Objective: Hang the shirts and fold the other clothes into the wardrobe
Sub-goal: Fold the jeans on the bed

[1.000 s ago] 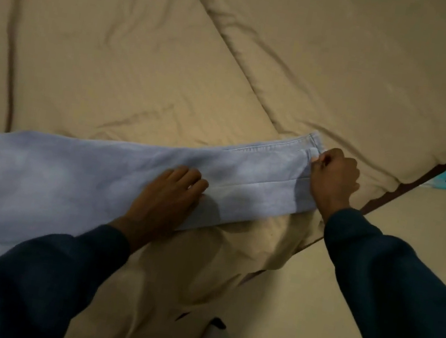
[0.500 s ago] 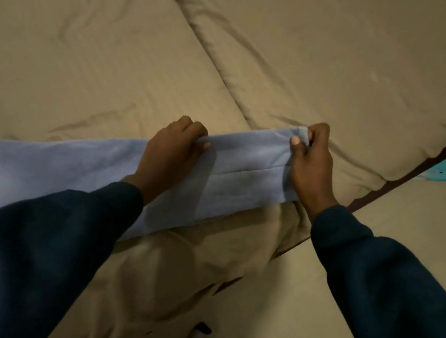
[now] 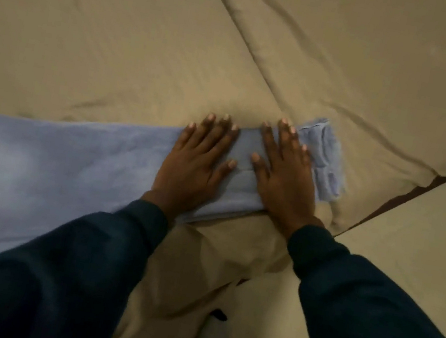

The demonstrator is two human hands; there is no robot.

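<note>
Both hands released the hem: left hand and right hand pressed flat, fingers straight, on the jeans at the bed's 5 o'clock edge. First fold made; further folds, wardrobe remained.

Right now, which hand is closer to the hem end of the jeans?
Right. The right hand presses flat beside the bunched hem of the jeans; the left hand presses farther up the leg.

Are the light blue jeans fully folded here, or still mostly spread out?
Mostly spread. The jeans run long across the bed; only the hem end is doubled, pressed flat under the left hand and right hand.
</note>
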